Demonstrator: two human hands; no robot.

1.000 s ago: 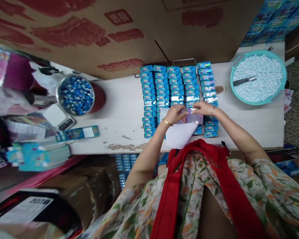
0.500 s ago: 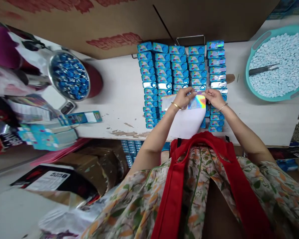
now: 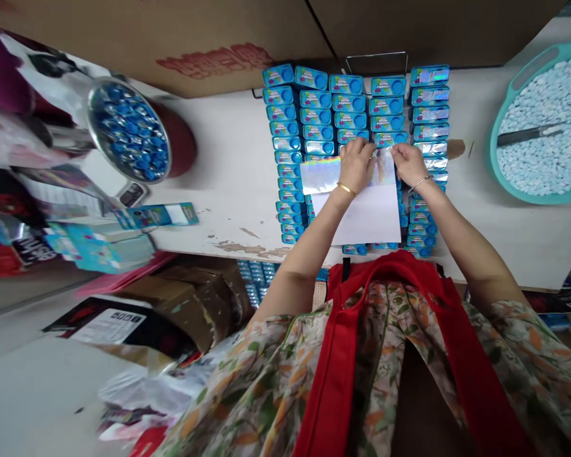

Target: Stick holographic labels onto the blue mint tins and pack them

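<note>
hands meet over the middle of the counter (image 3: 228,184). left hand (image 3: 356,166) pinches the top edge of a sheet (image 3: 361,212), fingers curled shut on it, a gold bangle at the wrist. right hand (image 3: 408,164) pinches the same top edge just beside the left, its grip closed on the sheet too, a thin bracelet at the wrist. sheet is white on its lower part and shiny, rainbow-like along the top strip, and it hangs over the near rows of small blue tins (image 3: 321,114), hiding some of them. tins lie in five neat columns running away from the person, touching one another, on the pale counter. teal basin (image 3: 502,120) full of small white tablets sits to the right, well apart from the hands, with a flat metal scoop (image 3: 528,133) lying in it. round metal bowl (image 3: 128,130) of blue pieces stands to the left on a red base. long blue box (image 3: 157,216) lies near the counter's front edge, left of the tins. brown cardboard with red print (image 3: 209,60) rises behind the counter. red straps (image 3: 335,355) cross the flowered clothes at the bottom of the view.
</note>
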